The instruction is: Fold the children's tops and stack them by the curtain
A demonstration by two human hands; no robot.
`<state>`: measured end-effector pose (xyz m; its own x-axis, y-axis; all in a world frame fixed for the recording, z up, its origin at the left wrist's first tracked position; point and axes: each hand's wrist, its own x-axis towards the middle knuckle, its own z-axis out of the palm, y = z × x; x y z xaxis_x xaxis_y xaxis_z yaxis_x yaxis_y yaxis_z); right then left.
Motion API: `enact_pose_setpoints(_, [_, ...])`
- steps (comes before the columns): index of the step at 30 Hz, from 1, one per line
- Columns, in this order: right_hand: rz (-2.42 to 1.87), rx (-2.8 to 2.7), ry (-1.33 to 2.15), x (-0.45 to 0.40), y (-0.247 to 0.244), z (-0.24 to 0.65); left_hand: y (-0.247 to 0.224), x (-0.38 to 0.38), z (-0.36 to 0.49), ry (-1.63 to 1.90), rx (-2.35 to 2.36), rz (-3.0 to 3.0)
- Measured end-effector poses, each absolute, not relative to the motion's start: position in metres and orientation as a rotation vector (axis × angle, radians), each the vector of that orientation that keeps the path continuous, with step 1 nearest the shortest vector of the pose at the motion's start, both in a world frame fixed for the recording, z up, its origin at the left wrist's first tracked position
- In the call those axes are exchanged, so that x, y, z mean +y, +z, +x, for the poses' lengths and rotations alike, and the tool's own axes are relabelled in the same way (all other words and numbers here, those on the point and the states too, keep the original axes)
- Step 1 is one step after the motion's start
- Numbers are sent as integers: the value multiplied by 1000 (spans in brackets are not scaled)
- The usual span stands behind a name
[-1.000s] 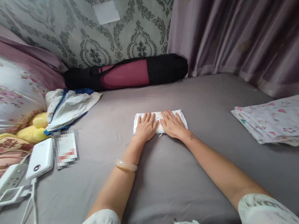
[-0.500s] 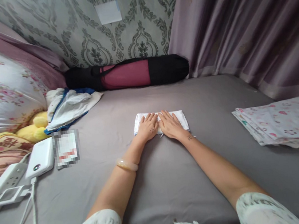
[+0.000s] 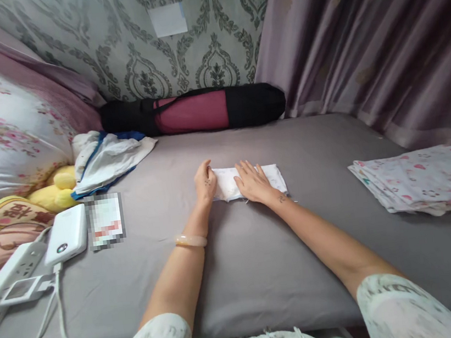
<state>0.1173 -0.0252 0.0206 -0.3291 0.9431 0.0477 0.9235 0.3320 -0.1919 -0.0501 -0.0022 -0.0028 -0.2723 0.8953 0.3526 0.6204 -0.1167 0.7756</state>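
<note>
A small folded white cloth point(image 3: 227, 184) with faint print lies in the middle of the grey-covered surface. At its left end is my left hand point(image 3: 204, 183), turned on its side with the fingers curled around the edge; part of the grip is hidden. My right hand point(image 3: 253, 181) lies flat on the cloth, fingers stretched out and a little apart. Thin loose strings show by the cloth's near edge. A pale bangle point(image 3: 190, 241) circles my left wrist.
To the right lies a stack of folded printed cloth point(image 3: 422, 179). On the left are a white power bank point(image 3: 65, 234), a power strip point(image 3: 12, 286) with cables, a pixelated packet point(image 3: 106, 220), a crumpled white-and-blue garment point(image 3: 108, 162) and plush items. A long black-and-red bag point(image 3: 193, 112) lines the back.
My left hand has moved from lying flat on the cloth to its left end, turning on its side and curling. My right hand stays flat on the cloth.
</note>
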Motion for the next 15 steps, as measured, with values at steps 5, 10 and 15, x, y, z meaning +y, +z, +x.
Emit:
enact_pose_setpoints(5, [-1746, -2418, 198, -24, 10, 100, -9, 4, -64, 1385, 1911, 1511])
enact_pose_setpoints(10, [-1736, -2395, 140, -25, 3, 101, -16, 10, -68, 1388, 1915, 1448])
enact_pose_setpoints(15, [-1784, -2395, 173, -24, 12, 96, -14, 10, -66, 1447, 1869, 1380])
